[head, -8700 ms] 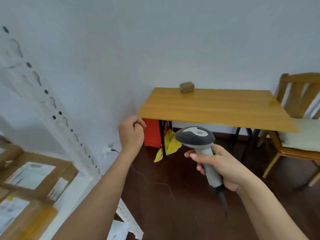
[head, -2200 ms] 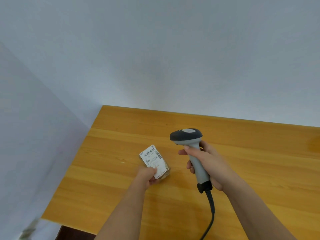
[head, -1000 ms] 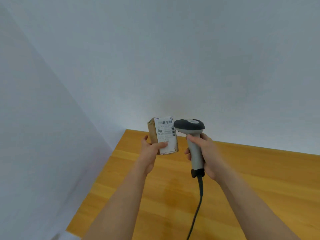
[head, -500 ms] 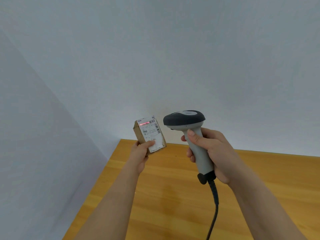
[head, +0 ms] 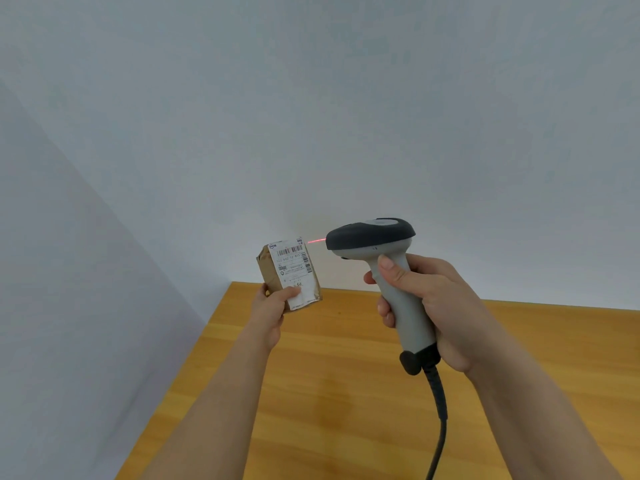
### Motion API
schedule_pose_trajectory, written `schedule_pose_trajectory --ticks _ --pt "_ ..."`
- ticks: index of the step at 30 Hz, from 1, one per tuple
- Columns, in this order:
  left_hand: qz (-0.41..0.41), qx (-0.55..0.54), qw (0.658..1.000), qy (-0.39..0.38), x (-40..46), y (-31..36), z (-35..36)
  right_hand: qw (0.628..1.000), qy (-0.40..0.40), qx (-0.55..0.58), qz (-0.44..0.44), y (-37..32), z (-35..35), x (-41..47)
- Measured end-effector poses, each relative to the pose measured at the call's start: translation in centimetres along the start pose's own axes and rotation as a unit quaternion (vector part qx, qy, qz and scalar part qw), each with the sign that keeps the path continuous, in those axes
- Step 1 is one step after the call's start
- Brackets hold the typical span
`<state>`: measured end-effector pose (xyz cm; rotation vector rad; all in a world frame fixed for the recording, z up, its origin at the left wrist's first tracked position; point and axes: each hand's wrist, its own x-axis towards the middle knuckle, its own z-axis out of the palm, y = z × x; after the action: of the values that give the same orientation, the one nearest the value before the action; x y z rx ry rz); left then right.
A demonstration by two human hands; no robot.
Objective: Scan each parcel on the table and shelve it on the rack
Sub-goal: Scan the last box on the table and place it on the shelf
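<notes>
- The parcel [head: 289,271], a small brown box with a white label, is being held up in the air above the near-left corner of the table [head: 346,393], its barcode face turned toward the camera and tilted slightly.
- Half a second ago the red scan line was lying across the barcode at the top of the label; now the red line [head: 316,241] is falling just past the label's upper right corner, on the wall beside the parcel. I judge the read is either just finished or the aim is drifting off, so shelving may be coming next.
- The left hand [head: 268,313] is gripping the parcel from below, thumb pressing on the label's lower edge and fingers wrapping behind.
- The right hand [head: 426,306] is clenching around the handle of the scanner [head: 384,268], thumb lying up the grip, head pointing left toward the parcel; its cable is hanging down over the table.
- The rack is not showing here.
</notes>
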<state>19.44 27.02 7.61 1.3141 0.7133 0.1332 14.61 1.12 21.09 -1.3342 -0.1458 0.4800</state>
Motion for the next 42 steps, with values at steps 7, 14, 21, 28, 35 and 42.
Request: schedule_pose_trajectory --ticks 7,14,21,28,35,42 --pt "0.007 0.014 1.000 -0.001 -1.1 -0.8 0.9 1.000 0.007 -0.005 -0.001 -0.5 -1.4 -1.8" --pt "0.010 0.000 1.000 0.004 -3.5 -2.6 1.7 1.000 0.008 -0.011 0.001 0.0 -3.3 -3.8" --pt "-0.082 -0.200 0.976 0.025 -9.3 -6.6 -0.1 0.997 -0.017 0.060 0.041 4.1 -2.6 -5.1" --pt "-0.067 -0.330 0.942 0.008 -15.5 -9.3 -5.7 0.993 -0.054 0.073 0.081 8.7 1.6 -6.8" --pt "0.019 -0.295 0.954 0.053 -30.4 -13.3 -17.9 0.972 -0.181 0.038 0.147 14.9 11.6 -15.7" --pt "0.101 -0.249 0.955 0.128 -55.1 -18.7 -29.2 0.923 -0.339 0.009 0.183 18.9 21.0 -34.6"
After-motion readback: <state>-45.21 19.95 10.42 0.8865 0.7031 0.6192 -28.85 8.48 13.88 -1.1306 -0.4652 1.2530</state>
